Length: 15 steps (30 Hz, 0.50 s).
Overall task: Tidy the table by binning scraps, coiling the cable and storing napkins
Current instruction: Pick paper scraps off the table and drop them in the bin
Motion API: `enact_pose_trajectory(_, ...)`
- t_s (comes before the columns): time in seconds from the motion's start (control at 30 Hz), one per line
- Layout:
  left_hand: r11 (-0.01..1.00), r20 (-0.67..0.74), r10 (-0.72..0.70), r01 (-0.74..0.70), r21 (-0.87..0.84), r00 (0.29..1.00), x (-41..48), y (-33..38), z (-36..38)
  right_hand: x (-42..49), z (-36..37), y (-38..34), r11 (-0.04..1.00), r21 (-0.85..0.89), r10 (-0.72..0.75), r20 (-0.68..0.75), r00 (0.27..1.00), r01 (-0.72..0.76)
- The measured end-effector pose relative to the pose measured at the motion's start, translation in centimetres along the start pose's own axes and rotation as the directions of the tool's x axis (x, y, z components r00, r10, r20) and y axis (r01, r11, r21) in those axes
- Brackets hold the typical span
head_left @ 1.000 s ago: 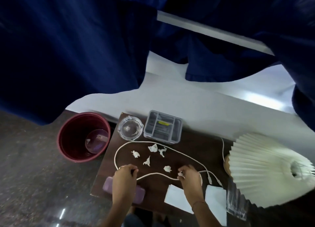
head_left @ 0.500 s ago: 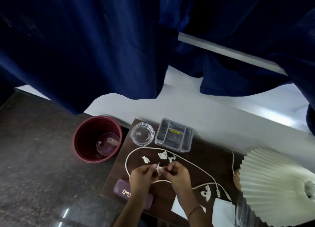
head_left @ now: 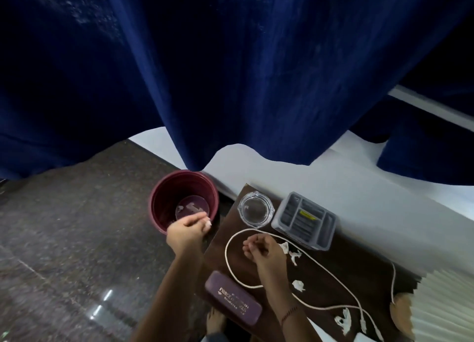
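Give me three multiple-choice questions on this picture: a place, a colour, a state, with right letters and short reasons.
1. Where is the bin? A: on the floor, left of the table. B: on the table. C: on a chair.
2. What colour is the cable? A: black. B: white. C: blue.
3. What is the left hand doing? A: lying flat on the table. B: gripping the cable. C: pinching a scrap.
1 A: it stands on the stone floor. 2 B: pale against the dark table. 3 C: a white scrap shows at its fingertips, over the bin.
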<state>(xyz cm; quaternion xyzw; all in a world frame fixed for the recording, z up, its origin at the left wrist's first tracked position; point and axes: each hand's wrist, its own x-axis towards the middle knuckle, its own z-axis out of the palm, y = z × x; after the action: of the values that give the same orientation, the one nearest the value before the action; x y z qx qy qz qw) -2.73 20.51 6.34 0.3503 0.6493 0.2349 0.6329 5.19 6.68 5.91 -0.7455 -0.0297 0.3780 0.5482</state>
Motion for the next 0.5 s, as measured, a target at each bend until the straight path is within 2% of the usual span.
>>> enact_pose_trajectory(0.13,0.993,-0.097,-0.039,0.027,-0.115,0.995,3.3,1.8,-0.9,-0.5,-0.1,0.7,1.000,-0.009,0.028,0.012,1.000,-0.028)
enact_pose_trajectory(0.4,0.988,-0.206,-0.117,0.093,-0.122,0.971,6.8,2.2,-2.3,-1.0,-1.7,1.6,0.998,0.009,0.059,-0.007,0.998,-0.059)
enact_pose_trajectory(0.5,0.990,-0.199,-0.110,0.089,-0.111,0.974,6.1,1.7,-1.9,-1.3,-2.8,2.1,0.999,0.004,0.052,-0.034,0.998,-0.052)
